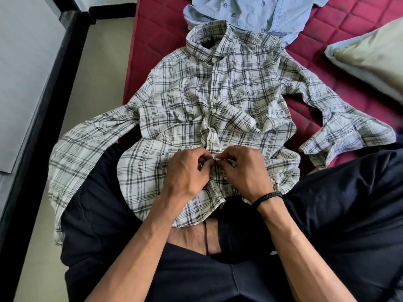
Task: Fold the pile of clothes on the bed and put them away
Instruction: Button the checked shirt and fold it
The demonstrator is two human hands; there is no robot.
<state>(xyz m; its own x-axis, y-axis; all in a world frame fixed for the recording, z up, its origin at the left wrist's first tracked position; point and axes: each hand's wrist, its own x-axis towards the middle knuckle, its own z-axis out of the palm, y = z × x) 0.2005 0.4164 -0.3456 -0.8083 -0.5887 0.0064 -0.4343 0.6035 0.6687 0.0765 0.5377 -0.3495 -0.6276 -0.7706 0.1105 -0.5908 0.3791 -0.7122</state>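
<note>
A white plaid shirt (229, 94) with dark checks lies face up on the red quilted mattress (157, 33), collar far from me, its lower part draped over my lap. Its sleeves spread to both sides, and the left sleeve hangs off the bed edge. My left hand (187, 171) and my right hand (244, 168) meet at the button placket near the hem, and each pinches the fabric edge there. Several buttons above them are fastened. A light blue printed shirt (250, 14) lies beyond the collar.
A pale pillow (370, 55) sits at the right on the mattress. My legs in black trousers (338, 203) fill the lower view. To the left is beige floor (102, 73) and a black-edged piece of furniture (54, 79).
</note>
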